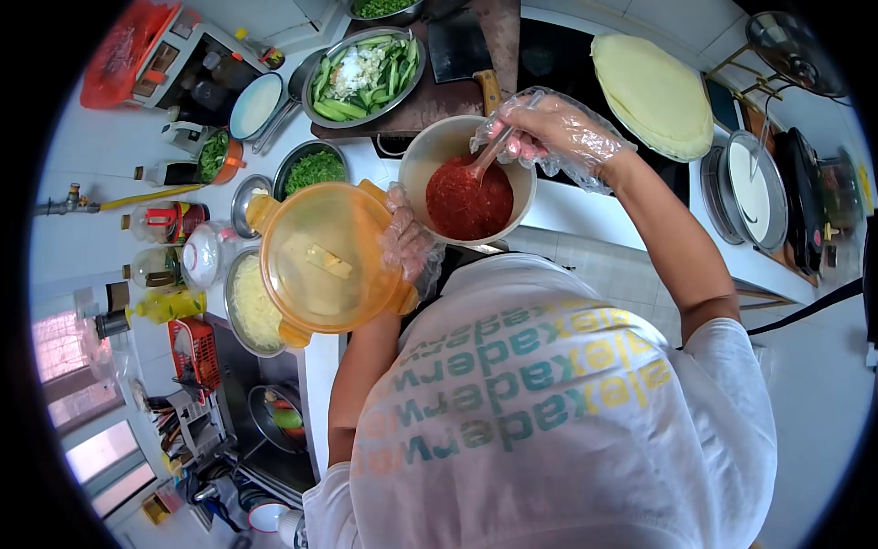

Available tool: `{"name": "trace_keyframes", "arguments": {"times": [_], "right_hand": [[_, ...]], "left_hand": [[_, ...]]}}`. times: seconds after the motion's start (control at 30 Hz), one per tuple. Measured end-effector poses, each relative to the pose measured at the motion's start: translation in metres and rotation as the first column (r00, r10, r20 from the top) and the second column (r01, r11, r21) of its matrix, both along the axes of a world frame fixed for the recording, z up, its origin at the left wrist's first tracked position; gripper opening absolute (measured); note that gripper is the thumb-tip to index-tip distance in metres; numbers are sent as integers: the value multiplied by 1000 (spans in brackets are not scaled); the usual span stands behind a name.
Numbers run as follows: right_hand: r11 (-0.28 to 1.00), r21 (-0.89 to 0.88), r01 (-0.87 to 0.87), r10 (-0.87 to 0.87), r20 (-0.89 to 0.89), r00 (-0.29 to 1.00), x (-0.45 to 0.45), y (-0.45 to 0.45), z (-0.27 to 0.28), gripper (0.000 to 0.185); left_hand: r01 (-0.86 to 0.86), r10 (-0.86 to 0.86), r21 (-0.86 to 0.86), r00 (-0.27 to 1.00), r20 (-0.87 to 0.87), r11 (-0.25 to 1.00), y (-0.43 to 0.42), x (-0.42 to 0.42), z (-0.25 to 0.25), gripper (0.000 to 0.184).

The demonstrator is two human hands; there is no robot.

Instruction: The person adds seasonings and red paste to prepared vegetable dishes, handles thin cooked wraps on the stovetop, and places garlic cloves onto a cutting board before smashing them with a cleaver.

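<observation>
Both hands wear see-through plastic gloves. My right hand (553, 137) grips the handle of a spoon (487, 160), whose bowl is sunk in thick red paste (462, 206). The paste fills part of a pale plastic tub (416, 165). Closed on the edge of an orange-rimmed lid (297, 242) is my left hand (412, 240), right beside the tub's left wall. The lid is tilted, with a yellowish label at its middle. I cannot tell if the left fingers also touch the tub.
Behind the tub are a bowl of sliced cucumber (343, 105) and a cleaver (462, 55) on a board. Chopped greens (311, 171) and a bowl of pale shreds (258, 302) lie left. Stacked flat pancakes (654, 96) and a pan (752, 192) stand right. The sink (265, 448) is lower left.
</observation>
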State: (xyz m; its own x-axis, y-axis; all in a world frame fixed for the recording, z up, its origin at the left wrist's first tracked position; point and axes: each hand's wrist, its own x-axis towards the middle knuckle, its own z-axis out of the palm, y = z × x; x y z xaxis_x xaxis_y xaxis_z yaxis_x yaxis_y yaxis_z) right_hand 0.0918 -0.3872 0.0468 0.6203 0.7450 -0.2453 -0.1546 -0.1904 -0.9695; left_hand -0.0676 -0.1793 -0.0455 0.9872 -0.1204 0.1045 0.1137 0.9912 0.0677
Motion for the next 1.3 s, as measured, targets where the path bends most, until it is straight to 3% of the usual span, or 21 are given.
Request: {"name": "trace_keyframes", "arguments": {"times": [0.23,0.4,0.73,0.83,0.9,0.93,1.07,1.2,1.3], "right_hand": [[999,36,36,-38,39,999,8,-2,8,28],[991,70,111,-118,97,988,22,14,22,30],[952,174,251,-258,22,966,66,85,30,25],[942,199,271,-272,-23,962,87,108,19,23],[935,216,280,-280,-34,959,92,126,20,24],[954,147,260,-273,72,959,93,129,23,23],[969,167,183,-234,369,899,103,151,12,26],[987,104,124,-160,511,845,108,162,7,26],[989,117,91,-137,495,858,102,162,9,27]], "left_hand": [[21,-22,9,992,122,1000,2,4,-8,30],[31,-30,-16,996,88,999,2,2,-6,34],[52,-29,-128,984,175,990,3,6,-27,38],[109,-111,21,978,175,994,7,5,-23,29],[104,-103,5,978,180,995,7,4,-25,30],[99,-95,-13,979,182,995,6,5,-26,30],[84,-68,-75,978,196,994,4,7,-31,31],[73,-49,-111,976,212,991,3,9,-31,31],[67,-37,-133,975,217,989,4,10,-31,32]]}}
